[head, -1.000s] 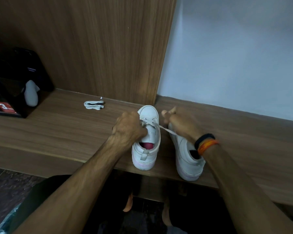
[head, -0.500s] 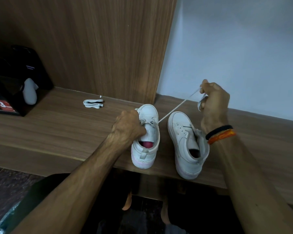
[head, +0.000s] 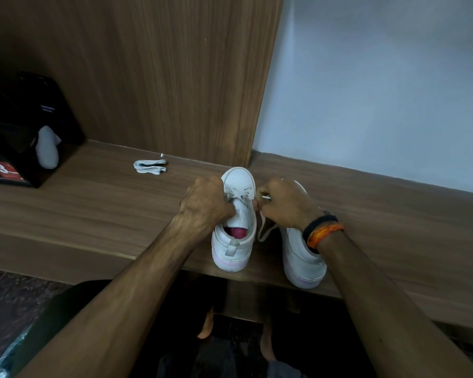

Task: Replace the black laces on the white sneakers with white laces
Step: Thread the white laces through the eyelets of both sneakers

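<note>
While the right hand (head: 283, 207) pinches the plastic-tipped end of the white lace (head: 265, 227) between thumb and forefinger beside the eyelets, the left hand (head: 205, 204) is curled around the side of the left sneaker (head: 236, 227), fingers closed on its upper near the crossed lacing. To do this step well, the tip should probably be aimed squarely at the next eyelet, the shoe held steady, and the slack drawn through evenly so the flat lace does not twist. The lace is limp, flat woven tape, looping down between the shoes. Both sneakers are smooth white leather-like low-tops with thick soles; the right sneaker (head: 303, 257) stands just beside the first. A folded white lace bundle (head: 150, 166) lies well apart on the wood-grain table (head: 99, 214), near a black box (head: 17, 137).
</note>
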